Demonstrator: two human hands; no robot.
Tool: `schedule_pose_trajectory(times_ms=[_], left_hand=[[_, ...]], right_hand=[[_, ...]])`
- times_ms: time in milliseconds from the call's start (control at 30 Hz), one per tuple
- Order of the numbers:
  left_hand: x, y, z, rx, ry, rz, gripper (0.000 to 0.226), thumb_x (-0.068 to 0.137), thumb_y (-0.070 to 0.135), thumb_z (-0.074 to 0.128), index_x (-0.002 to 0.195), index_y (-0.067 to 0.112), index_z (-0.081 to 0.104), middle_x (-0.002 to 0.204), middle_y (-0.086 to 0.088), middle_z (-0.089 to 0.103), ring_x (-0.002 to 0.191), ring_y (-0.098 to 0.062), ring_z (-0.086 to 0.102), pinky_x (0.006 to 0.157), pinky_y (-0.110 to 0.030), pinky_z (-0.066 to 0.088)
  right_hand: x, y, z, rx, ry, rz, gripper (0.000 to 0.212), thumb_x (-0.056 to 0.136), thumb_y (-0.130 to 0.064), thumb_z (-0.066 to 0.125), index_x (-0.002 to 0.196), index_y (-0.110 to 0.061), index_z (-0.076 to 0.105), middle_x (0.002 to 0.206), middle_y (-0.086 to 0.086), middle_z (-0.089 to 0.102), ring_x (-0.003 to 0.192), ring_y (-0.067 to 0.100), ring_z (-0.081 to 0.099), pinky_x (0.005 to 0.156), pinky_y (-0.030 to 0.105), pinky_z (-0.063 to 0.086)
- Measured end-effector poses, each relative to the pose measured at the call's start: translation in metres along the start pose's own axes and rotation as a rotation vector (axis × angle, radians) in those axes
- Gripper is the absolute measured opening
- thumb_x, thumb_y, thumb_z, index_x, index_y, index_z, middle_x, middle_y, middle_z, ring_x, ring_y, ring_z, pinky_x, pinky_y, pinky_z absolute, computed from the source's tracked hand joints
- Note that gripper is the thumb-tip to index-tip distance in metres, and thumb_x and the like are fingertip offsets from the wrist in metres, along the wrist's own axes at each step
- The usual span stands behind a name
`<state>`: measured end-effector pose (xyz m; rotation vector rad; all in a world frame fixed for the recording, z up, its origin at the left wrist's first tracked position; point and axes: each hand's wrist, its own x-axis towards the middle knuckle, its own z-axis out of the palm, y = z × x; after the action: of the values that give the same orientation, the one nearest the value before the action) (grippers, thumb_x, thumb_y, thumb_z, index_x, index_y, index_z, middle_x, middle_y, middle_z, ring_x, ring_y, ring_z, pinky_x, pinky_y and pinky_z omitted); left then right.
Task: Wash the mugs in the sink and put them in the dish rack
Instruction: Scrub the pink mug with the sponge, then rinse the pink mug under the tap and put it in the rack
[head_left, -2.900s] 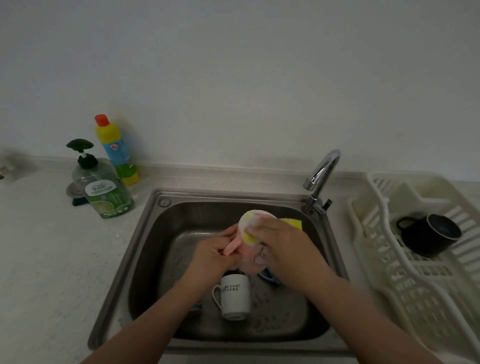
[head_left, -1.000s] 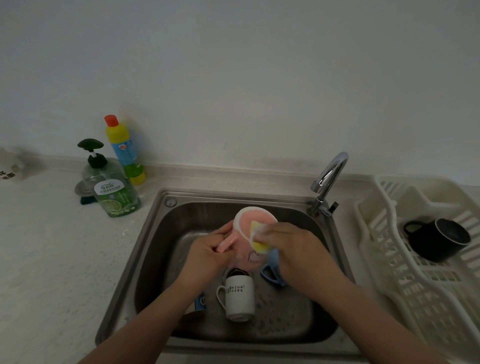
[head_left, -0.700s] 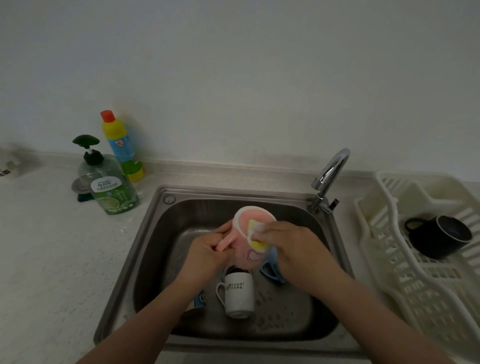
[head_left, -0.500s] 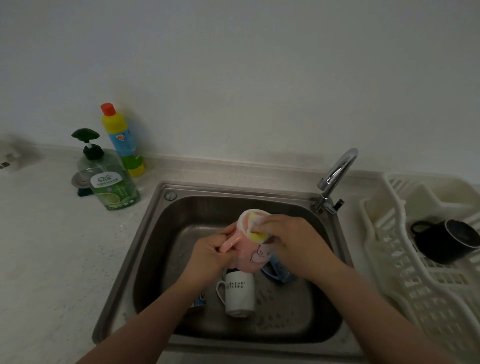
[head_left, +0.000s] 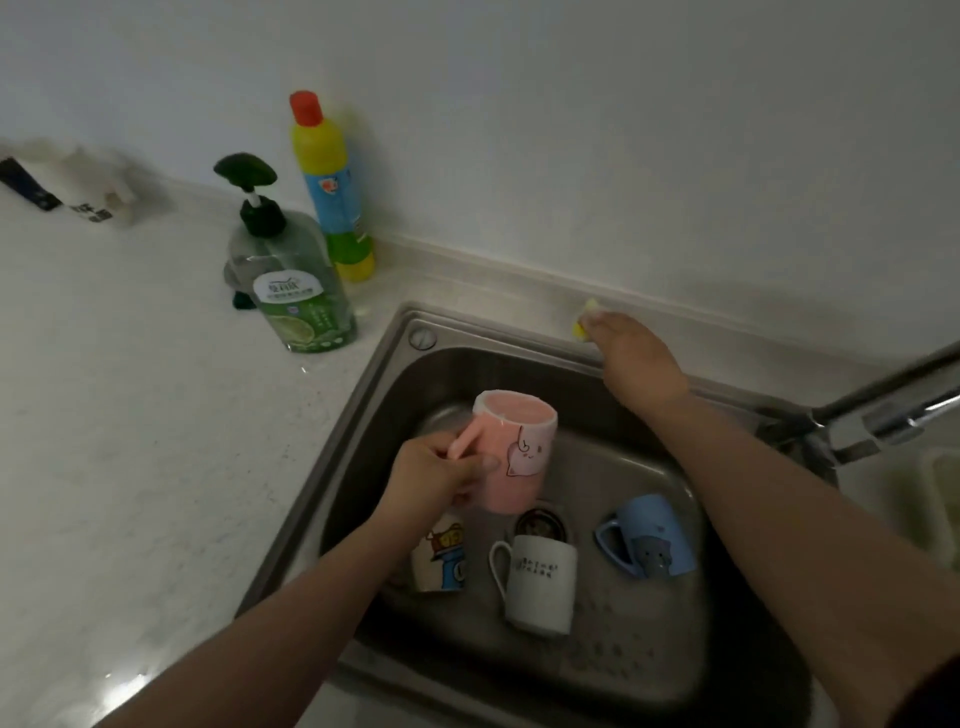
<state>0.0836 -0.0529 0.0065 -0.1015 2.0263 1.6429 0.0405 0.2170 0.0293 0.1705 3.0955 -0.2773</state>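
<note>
My left hand (head_left: 441, 480) grips the handle of a pink mug (head_left: 517, 457) and holds it tilted above the steel sink (head_left: 363, 415). My right hand (head_left: 634, 358) reaches over the sink's back rim and holds a yellow sponge (head_left: 584, 322) at the countertop there; only a corner of the sponge shows. On the sink floor stand a white mug (head_left: 540, 584), a blue elephant mug (head_left: 649, 538) lying tilted, and a cartoon-printed mug (head_left: 441, 558) partly hidden by my left forearm. Of the dish rack (head_left: 940, 499) only a blurred sliver shows at the right edge.
A green dish-soap pump bottle (head_left: 291, 280) and a yellow-and-blue cleaner bottle (head_left: 332, 192) stand on the counter left of the sink. The chrome tap (head_left: 883, 415) juts in from the right. A drain strainer (head_left: 540, 525) sits behind the white mug.
My right hand left the pink mug's rim and carried the sponge up to the back edge of the sink. The view swung left, so the rack with the black mug slipped out.
</note>
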Motion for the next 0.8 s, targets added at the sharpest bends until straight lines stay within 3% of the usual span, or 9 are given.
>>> schedule_pose_trajectory(times_ms=[200,367,467,567,700,800], left_hand=[[0.012,-0.014,-0.002,-0.009,-0.019,-0.027,0.009,0.081,0.014,0.076,0.088,0.015,0.070,0.092,0.000,0.075,0.085,-0.016,0.073,0.073,-0.039,0.061],[0.016,-0.011,0.010,-0.020,-0.072,-0.048,0.008,0.082,0.013,0.075,0.088,0.015,0.069,0.088,0.002,0.074,0.079,-0.011,0.073,0.064,-0.025,0.058],[0.015,-0.006,0.025,-0.060,-0.131,-0.055,0.009,0.084,0.008,0.072,0.091,0.014,0.070,0.098,0.002,0.074,0.079,-0.009,0.072,0.061,-0.020,0.055],[0.014,0.000,0.046,-0.041,-0.222,-0.056,0.014,0.085,0.006,0.070,0.096,0.014,0.071,0.106,0.000,0.073,0.086,-0.014,0.072,0.065,-0.023,0.057],[0.006,0.006,0.083,-0.040,-0.327,-0.067,0.015,0.087,0.001,0.066,0.092,0.014,0.070,0.095,-0.003,0.074,0.087,-0.018,0.072,0.072,-0.033,0.061],[-0.005,0.008,0.112,-0.029,-0.374,-0.066,0.014,0.086,0.002,0.069,0.089,0.016,0.070,0.095,-0.008,0.074,0.083,-0.020,0.072,0.073,-0.038,0.061]], right_hand=[[0.049,0.014,0.043,-0.245,-0.107,-0.115,0.065,0.091,0.003,0.049,0.151,-0.016,0.030,0.158,0.009,0.027,0.144,0.029,0.025,0.117,0.037,0.015],[0.025,0.010,0.044,-0.114,-0.031,-0.041,0.072,0.085,0.003,0.051,0.151,-0.014,0.027,0.159,0.009,0.022,0.146,0.028,0.020,0.120,0.039,0.015],[-0.028,0.007,0.036,0.183,0.160,0.081,0.054,0.092,-0.001,0.048,0.145,-0.009,0.040,0.154,0.012,0.034,0.142,0.027,0.031,0.117,0.039,0.025],[-0.101,0.006,0.026,0.352,0.246,0.303,0.048,0.096,-0.008,0.049,0.143,-0.015,0.045,0.151,0.002,0.041,0.139,0.014,0.035,0.113,0.025,0.024],[-0.172,0.031,0.019,0.359,0.239,0.522,0.046,0.097,-0.011,0.049,0.142,-0.017,0.048,0.148,-0.001,0.045,0.137,0.013,0.039,0.110,0.025,0.027],[-0.192,0.058,0.008,0.313,0.262,0.564,0.046,0.094,-0.007,0.050,0.140,-0.010,0.050,0.147,0.006,0.046,0.136,0.019,0.041,0.109,0.023,0.024]])
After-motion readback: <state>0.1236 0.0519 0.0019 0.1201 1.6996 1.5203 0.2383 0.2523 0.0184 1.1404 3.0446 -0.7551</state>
